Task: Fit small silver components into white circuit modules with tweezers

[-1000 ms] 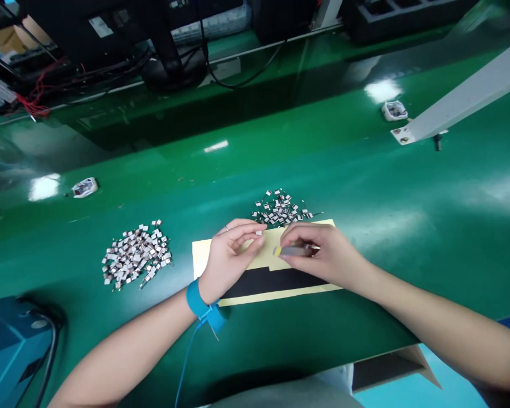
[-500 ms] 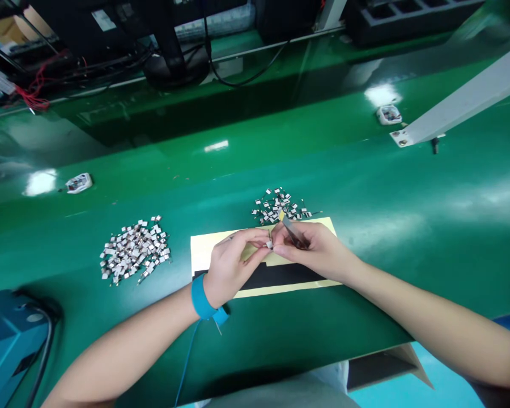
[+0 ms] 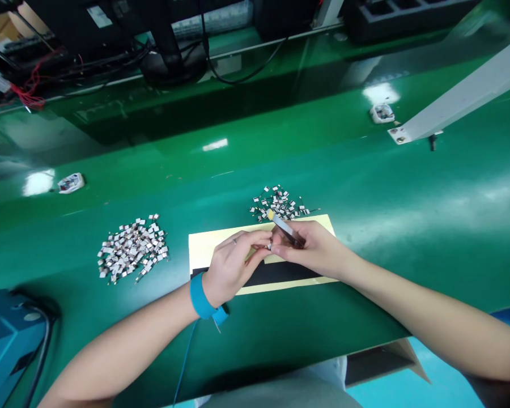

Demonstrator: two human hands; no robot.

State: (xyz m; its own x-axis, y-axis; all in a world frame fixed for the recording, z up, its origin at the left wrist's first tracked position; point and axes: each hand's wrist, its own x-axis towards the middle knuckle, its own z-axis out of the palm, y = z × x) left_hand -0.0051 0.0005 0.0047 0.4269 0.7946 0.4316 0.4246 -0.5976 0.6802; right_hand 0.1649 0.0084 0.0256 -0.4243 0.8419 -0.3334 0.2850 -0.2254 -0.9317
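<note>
Over a pale yellow sheet [image 3: 204, 246] with a black strip [image 3: 259, 276], both my hands meet at the fingertips. My left hand [image 3: 227, 266], with a blue wrist strap [image 3: 200, 297], pinches a small white-faced part [image 3: 269, 246], mostly covered by fingers. In my right hand [image 3: 318, 249] lie metal tweezers [image 3: 287, 229], their yellow-marked end pointing up and away to the left. The right thumb and fingertip also touch the small part. Just beyond the sheet is a loose pile of small parts with leads [image 3: 280, 201].
A larger pile of similar parts [image 3: 131, 249] lies to the left on the green table [image 3: 187, 192]. Two white housings [image 3: 71, 183] sit farther back. A slanted metal post [image 3: 459, 93] stands at right, a blue box [image 3: 8, 340] at lower left. A strap cord [image 3: 185, 362] trails down.
The yellow-marked end of the tweezers has swung slightly left in my right hand. My fingers have closed further over the small part. The whole view has shifted slightly.
</note>
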